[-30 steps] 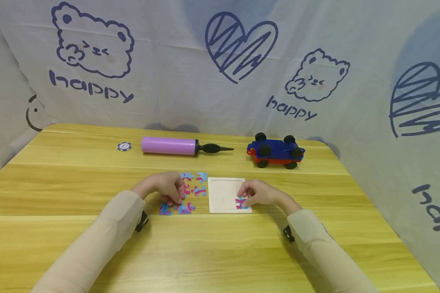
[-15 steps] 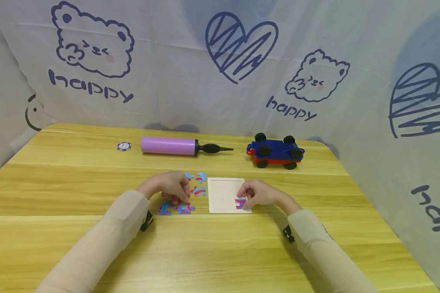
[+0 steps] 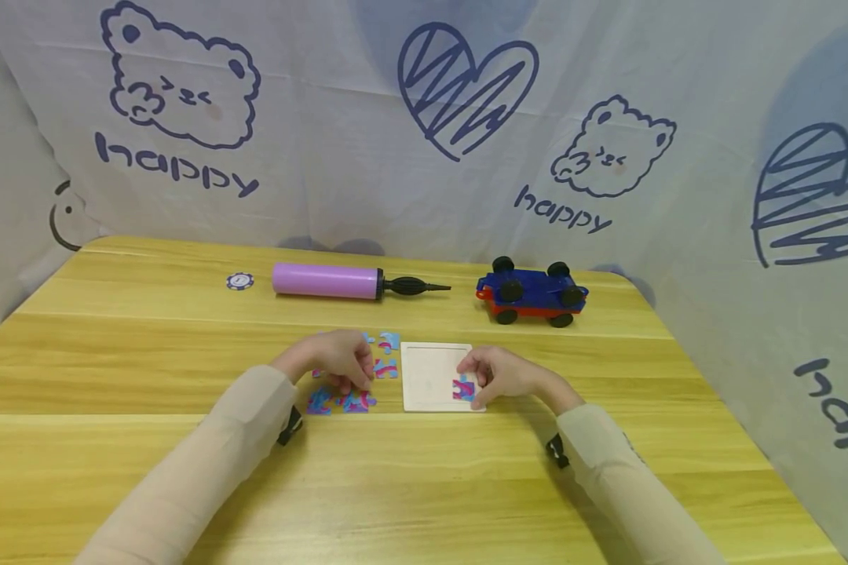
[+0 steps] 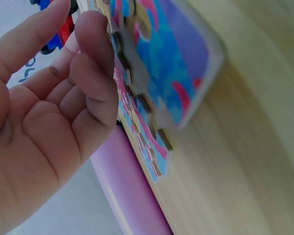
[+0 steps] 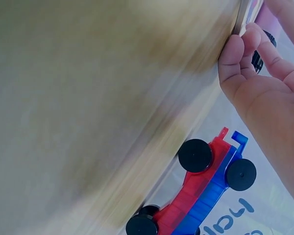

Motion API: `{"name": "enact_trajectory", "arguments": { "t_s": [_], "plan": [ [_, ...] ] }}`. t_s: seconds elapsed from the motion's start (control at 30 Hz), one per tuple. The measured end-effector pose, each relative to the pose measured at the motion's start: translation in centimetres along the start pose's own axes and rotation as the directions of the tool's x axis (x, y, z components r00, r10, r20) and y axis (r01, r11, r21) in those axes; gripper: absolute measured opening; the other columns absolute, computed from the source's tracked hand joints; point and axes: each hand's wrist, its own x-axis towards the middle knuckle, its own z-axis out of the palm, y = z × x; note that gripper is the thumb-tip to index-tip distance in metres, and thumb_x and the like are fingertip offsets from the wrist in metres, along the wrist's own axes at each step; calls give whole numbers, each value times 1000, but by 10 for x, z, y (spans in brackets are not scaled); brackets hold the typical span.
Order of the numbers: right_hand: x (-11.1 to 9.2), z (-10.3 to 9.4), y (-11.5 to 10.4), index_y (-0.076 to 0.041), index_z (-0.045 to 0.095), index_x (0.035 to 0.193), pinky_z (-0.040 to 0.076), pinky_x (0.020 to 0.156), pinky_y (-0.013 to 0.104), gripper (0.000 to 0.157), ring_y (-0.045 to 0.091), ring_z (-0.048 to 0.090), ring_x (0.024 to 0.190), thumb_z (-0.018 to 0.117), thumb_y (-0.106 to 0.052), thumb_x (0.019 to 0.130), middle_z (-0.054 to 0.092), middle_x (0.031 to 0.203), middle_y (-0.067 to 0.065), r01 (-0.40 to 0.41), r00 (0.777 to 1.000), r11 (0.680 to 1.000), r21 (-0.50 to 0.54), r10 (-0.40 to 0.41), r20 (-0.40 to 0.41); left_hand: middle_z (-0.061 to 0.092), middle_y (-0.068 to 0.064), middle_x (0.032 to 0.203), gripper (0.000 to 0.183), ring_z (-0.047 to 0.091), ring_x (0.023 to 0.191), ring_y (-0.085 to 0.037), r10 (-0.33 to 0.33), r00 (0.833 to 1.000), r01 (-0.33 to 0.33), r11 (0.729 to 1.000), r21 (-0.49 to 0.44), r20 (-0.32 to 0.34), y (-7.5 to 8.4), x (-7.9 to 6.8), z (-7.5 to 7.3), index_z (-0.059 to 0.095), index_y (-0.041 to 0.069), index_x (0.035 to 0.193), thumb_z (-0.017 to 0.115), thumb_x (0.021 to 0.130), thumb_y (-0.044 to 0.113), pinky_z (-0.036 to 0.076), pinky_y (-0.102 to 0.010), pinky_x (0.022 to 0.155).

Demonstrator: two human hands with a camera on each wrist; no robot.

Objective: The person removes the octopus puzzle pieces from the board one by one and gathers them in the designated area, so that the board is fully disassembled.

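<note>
In the head view, my left hand (image 3: pixel 342 361) hovers over cut jigsaw pieces (image 3: pixel 357 402) in blue, pink and purple, covering some of them. The left wrist view shows its fingers loosely bent beside the pieces (image 4: pixel 179 54), with nothing visible between them. A white square puzzle tray (image 3: pixel 427 369) lies just right of the pieces. On its lower right part sits one jigsaw piece (image 3: pixel 463 388). My right hand (image 3: pixel 502 373) rests at the tray's right edge, with thumb and fingers spread around that piece. Whether the fingertips touch the piece is unclear.
Behind the pieces lies a purple hand pump (image 3: pixel 327 281) with a black nozzle. A poker chip (image 3: pixel 239 282) is at the back left. An upturned blue and red toy car (image 3: pixel 533 290) stands at the back right, before a printed cloth (image 3: pixel 339 118).
My left hand has shifted right over the pieces. My right hand stays at the tray; its thumb has slid off the piece, which now shows more fully and sits slightly higher.
</note>
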Motion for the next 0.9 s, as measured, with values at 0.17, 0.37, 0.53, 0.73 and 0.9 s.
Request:
{"name": "enact_trajectory", "arguments": {
  "t_s": [0.17, 0.37, 0.53, 0.73, 0.9],
  "plan": [
    [0, 0, 2, 9, 50, 109, 40, 63, 23, 48, 14, 42, 67, 74, -2, 69, 47, 77, 5, 12, 1000, 1000, 10, -12, 1, 58, -5, 68, 7, 53, 52, -12, 22, 1000, -22, 1000, 6, 5, 3, 5, 3, 58, 1, 78, 64, 80, 3, 40, -20, 49],
    [-1, -1, 3, 11, 47, 113, 41, 64, 22, 53, 14, 42, 69, 74, 0, 69, 46, 79, 7, 7, 1000, 999, 43, -7, 6, 60, -7, 67, 8, 53, 51, -12, 56, 998, -56, 998, 0, 5, 15, 13, 7, 58, 0, 81, 65, 79, 2, 40, -20, 48],
    [-2, -3, 3, 13, 43, 117, 40, 61, 21, 59, 16, 41, 70, 74, 2, 68, 44, 82, 8, -6, 1000, 998, 55, 5, 10, 57, -7, 63, 11, 53, 48, -13, 57, 998, -57, 998, -2, -6, 28, 22, 15, 58, 0, 84, 67, 77, 2, 43, -21, 48],
    [-2, -4, 3, 12, 41, 120, 39, 61, 20, 62, 16, 42, 71, 74, 3, 68, 44, 85, 8, -45, 999, 997, 61, 45, 11, 56, -7, 58, 14, 48, 44, -12, 28, 999, -28, 1000, 10, -20, 40, 34, 23, 58, 1, 88, 67, 77, 3, 36, -20, 44],
    [-2, -5, 2, 12, 38, 124, 39, 61, 20, 66, 16, 42, 71, 73, 4, 68, 44, 85, 8, -58, 998, 996, 62, 57, 18, 55, -6, 56, 17, 44, 43, -12, 12, 1000, -11, 1000, 27, -22, 46, 42, 27, 58, 3, 91, 67, 77, 4, 32, -20, 42]
  ]
}}
